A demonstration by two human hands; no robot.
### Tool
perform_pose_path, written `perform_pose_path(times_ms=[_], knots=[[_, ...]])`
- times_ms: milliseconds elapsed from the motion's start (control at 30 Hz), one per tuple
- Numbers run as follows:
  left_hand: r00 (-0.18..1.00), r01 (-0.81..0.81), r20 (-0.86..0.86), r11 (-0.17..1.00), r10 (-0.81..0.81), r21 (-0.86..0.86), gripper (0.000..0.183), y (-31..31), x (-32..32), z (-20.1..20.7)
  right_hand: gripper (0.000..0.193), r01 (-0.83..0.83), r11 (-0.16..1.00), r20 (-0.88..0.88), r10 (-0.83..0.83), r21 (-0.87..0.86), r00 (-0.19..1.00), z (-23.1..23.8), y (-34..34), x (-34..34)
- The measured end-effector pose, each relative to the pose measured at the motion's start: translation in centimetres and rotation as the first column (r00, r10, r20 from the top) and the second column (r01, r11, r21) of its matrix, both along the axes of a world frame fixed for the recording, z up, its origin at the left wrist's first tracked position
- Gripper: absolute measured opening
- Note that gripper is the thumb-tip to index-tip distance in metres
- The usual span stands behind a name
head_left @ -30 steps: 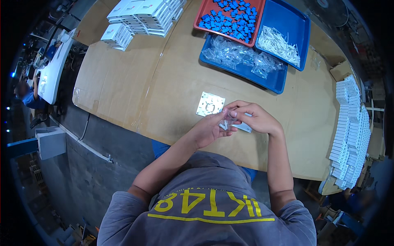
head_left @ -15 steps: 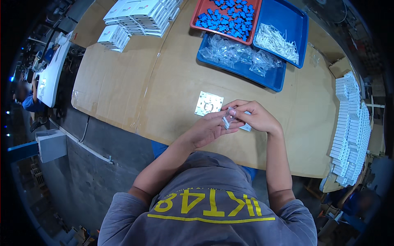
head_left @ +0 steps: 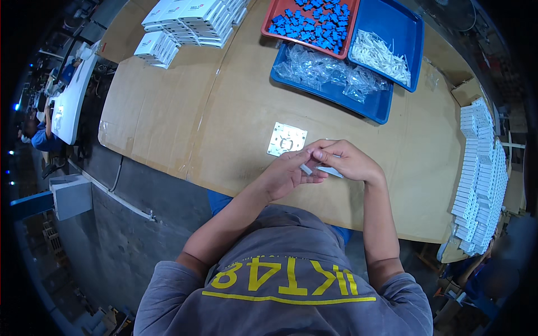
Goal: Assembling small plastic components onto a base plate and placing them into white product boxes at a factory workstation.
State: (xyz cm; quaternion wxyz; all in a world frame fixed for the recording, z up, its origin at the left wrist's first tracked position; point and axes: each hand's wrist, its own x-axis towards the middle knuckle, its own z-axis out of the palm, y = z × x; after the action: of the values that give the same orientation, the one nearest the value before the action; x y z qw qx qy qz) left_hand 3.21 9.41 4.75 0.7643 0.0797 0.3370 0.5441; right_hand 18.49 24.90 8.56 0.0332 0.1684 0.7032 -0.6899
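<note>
A person in a grey shirt with yellow lettering is working at a cardboard-covered table [head_left: 168, 112], both bare hands meeting just in front of the chest. Far to the left of the fingers, stacks of small white boxes [head_left: 190, 17] are sitting at the table's back edge. The left hand [head_left: 288, 173] is curling its fingers nearly closed, the thumb and fingertips pinching a small white plastic piece [head_left: 306, 168] held between the two hands. Just beyond those fingertips, a square white faceplate [head_left: 287, 139] is lying flat on the cardboard, close to the fingers but not touching them. The right hand [head_left: 347, 161] is pressing in from the other side, its fingers bent and closed loosely over a second pale flat piece [head_left: 330, 171] that is poking out beneath the palm; exactly how it is gripped cannot be told. Well beyond the fingers, a red tray of blue parts [head_left: 314, 22] and blue trays [head_left: 386, 106] of clear bags and white pieces are resting side by side. Far right, rows of white boxes [head_left: 476, 173] are lining the table's edge.
</note>
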Motion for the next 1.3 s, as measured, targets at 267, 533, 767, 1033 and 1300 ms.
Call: perform_pose_path(times_ms=[267, 533, 767, 1033, 1300], knots=[[1.0, -0.013, -0.004, 1.0, 0.013, 0.007, 0.042, 0.4, 0.1, 0.3, 0.044, 0.022, 0.997, 0.035, -0.02, -0.069, 0.999, 0.3, 0.2, 0.0], [0.999, -0.011, -0.049, 1.0, 0.01, -0.02, 0.04, 0.8, 0.3, 0.4, 0.044, 0.059, 0.996, 0.007, -0.059, -0.065, 0.998, 0.6, 0.6, 0.2], [0.974, 0.033, -0.221, 0.999, -0.037, -0.023, 0.045, 0.3, 0.1, 0.6, 0.035, 0.121, 0.986, -0.168, -0.1, 0.116, 0.981, 0.1, 3.8, 0.7], [0.985, 0.091, -0.152, 0.995, -0.082, 0.051, 0.05, 0.3, -0.1, 0.6, 0.018, 0.646, 0.322, -0.301, -0.685, 0.692, 0.664, -0.4, 16.6, 1.5], [0.95, 0.127, -0.294, 0.989, -0.101, 0.071, 0.043, -0.4, 0.5, 1.0, 0.011, 0.239, 0.02, -0.161, -0.686, 0.971, 0.709, -0.2, 22.5, -0.9]])
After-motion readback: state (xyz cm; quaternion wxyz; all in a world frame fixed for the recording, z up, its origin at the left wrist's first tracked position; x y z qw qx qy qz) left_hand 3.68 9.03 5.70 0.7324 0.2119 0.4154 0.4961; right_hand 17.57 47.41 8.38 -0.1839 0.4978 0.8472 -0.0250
